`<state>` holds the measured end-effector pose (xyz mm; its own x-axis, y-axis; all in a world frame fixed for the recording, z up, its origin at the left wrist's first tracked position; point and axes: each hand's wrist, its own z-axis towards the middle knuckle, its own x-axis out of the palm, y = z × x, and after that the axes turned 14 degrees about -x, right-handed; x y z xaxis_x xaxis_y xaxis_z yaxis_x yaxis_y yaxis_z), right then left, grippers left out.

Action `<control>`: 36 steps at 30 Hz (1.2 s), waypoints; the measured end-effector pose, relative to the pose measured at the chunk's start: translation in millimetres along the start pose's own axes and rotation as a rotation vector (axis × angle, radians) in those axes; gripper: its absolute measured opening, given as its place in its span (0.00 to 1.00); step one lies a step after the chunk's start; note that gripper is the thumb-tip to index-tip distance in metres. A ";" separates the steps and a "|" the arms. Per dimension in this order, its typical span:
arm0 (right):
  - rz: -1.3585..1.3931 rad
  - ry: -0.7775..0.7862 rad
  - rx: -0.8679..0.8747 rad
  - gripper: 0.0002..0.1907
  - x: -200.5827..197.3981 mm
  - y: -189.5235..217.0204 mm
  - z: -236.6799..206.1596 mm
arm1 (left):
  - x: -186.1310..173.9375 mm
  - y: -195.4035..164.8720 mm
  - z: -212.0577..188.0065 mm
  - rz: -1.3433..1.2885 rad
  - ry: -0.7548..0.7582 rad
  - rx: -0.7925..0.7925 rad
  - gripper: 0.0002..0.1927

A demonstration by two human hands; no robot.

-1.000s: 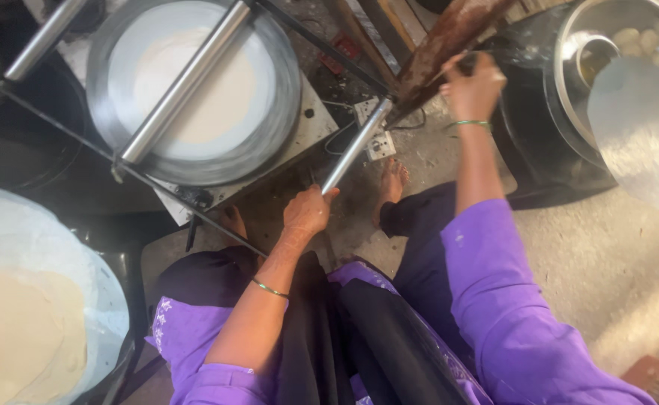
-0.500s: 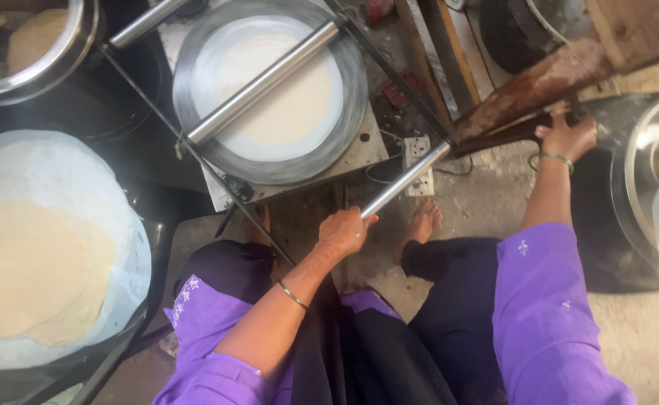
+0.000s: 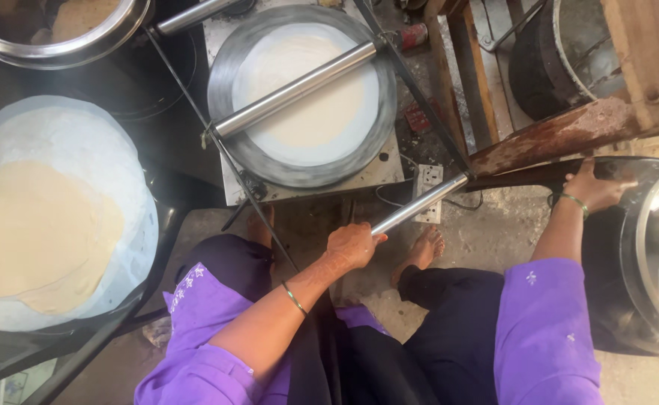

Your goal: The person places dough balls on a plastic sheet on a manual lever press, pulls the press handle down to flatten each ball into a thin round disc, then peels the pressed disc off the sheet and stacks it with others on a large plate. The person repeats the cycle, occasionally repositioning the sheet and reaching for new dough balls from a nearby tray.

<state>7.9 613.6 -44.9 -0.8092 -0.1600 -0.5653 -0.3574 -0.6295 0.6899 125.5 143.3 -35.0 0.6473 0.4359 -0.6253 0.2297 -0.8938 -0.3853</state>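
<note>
Steel handle (image 3: 419, 204) — shiny, smooth, round.

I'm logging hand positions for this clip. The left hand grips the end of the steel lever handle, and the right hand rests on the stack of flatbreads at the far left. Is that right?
Not quite. The head view shows the right hand on the dark rim beside the rusty wooden beam, far from the stack of flatbreads. The left hand does grip the end of the steel lever handle.
</note>
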 end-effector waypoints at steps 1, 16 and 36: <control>-0.039 -0.001 -0.009 0.55 -2.6 -1.0 -1.3 | 0.1 -0.3 0.0 -0.003 0.006 0.001 0.30; 0.858 0.942 0.699 0.23 -16.7 41.5 -185.7 | 19.1 0.4 16.1 -0.057 -0.031 0.026 0.26; 0.756 0.872 1.293 0.28 20.9 145.5 -287.2 | -118.0 155.6 -1.4 -0.558 -0.849 -0.634 0.26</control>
<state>72.8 300.4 -86.3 -0.6468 -0.7134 0.2697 -0.5142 0.6691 0.5366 85.9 -47.4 -20.2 -0.2871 0.4980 -0.8182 0.7982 -0.3478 -0.4918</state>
